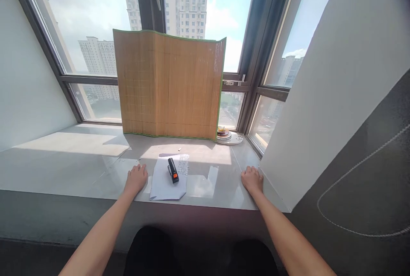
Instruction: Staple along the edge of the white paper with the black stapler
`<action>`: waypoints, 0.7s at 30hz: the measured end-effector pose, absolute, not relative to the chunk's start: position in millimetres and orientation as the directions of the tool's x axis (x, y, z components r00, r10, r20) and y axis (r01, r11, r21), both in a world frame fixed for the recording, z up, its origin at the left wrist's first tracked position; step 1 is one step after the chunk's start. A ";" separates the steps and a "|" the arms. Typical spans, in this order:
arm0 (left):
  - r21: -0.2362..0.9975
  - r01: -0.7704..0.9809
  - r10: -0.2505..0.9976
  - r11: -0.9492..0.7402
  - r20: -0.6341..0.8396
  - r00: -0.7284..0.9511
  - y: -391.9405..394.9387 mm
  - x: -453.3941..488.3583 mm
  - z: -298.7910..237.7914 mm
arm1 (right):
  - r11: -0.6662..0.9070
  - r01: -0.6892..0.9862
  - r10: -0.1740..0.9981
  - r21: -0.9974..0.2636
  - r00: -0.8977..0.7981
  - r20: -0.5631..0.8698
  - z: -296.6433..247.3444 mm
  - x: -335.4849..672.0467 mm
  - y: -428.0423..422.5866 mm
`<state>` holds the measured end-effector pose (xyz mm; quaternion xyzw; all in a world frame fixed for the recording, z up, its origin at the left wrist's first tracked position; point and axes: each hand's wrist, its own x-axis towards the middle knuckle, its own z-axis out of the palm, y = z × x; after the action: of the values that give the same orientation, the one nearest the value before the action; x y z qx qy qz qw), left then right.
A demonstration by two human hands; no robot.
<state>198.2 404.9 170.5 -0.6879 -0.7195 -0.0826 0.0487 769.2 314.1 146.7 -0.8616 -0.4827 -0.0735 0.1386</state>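
My left hand rests palm down on the pale windowsill, left of a few stacked white paper sheets. Its fingers lie against the surface and hold nothing. On top of the sheets lies a black stapler with an orange patch at its near end, touched by neither hand. Handwriting covers the upper right part of the papers. Farther right, my right hand also lies palm down on the sill, near its right end, with nothing in it. Both hands' fingertips are only partly visible.
Behind the papers, a bamboo mat with green edging stands upright against the window. Small stacked plates sit at its right foot. A white wall bounds the right side, and a pale cord hangs beyond it.
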 end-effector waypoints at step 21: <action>0.174 0.976 0.971 0.134 0.172 -0.164 428.9 187.9 150.4 | -0.544 0.827 0.829 -0.140 0.556 0.059 145.7 772.9 322.9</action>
<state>187.9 428.9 150.4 -0.6464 -0.7530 -0.1229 0.0085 772.9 322.9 145.7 -0.8786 -0.4713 0.0073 0.0760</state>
